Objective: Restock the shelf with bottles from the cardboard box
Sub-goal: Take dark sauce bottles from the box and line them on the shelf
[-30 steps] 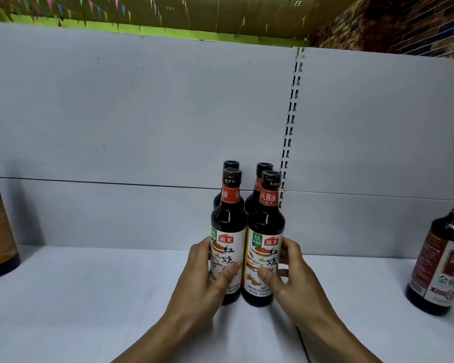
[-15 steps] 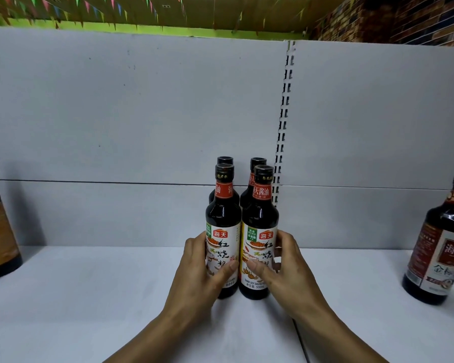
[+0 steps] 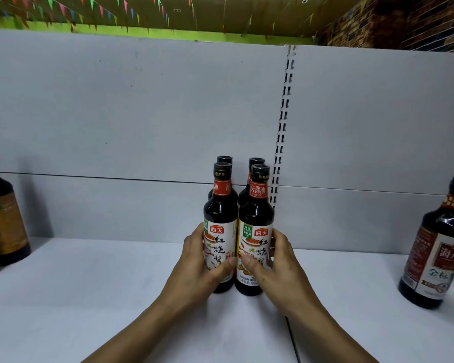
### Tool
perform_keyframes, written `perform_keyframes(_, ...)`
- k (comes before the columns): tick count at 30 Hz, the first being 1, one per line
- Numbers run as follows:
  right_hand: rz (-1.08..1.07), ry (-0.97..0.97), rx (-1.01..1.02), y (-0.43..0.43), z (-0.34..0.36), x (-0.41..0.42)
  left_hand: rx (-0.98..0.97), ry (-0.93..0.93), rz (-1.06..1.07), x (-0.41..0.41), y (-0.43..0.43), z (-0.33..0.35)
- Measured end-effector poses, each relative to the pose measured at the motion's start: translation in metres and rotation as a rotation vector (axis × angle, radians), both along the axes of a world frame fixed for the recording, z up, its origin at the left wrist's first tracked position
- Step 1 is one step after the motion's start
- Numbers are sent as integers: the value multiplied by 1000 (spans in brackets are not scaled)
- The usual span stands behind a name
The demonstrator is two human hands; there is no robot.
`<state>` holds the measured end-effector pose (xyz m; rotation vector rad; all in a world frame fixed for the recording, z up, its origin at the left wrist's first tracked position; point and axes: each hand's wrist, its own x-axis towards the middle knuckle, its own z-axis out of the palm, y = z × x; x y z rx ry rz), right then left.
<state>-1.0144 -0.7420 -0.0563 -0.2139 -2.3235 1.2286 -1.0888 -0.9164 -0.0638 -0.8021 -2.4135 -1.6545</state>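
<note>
Several dark soy sauce bottles stand upright in a tight block on the white shelf, near the back panel. My left hand grips the front left bottle, thumb across its label. Beside it, the front right bottle is gripped by my right hand in the same way. Behind them two more bottles show only their caps and necks, the rear left bottle and the rear right bottle. The cardboard box is out of view.
A large dark bottle stands at the right end of the shelf, and another big brown-labelled bottle stands at the left edge. A slotted upright splits the grey back panel. A seam runs along the shelf under my right forearm.
Both hands have slid the two front bottles a little further back on the shelf, closer to the rear pair. My grip on them is unchanged.
</note>
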Motion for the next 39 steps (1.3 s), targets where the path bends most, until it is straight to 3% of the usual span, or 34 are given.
perform_keyframes(14, -77, 248, 165, -12, 36, 30, 15, 165, 132, 44, -16, 30)
perform_keyframes(25, 20, -82, -84, -9, 38, 12, -49, 75, 100, 35, -3, 35)
perform_keyframes(39, -72, -45, -26, -10, 23, 3, -26, 72, 175, 24, 5, 19)
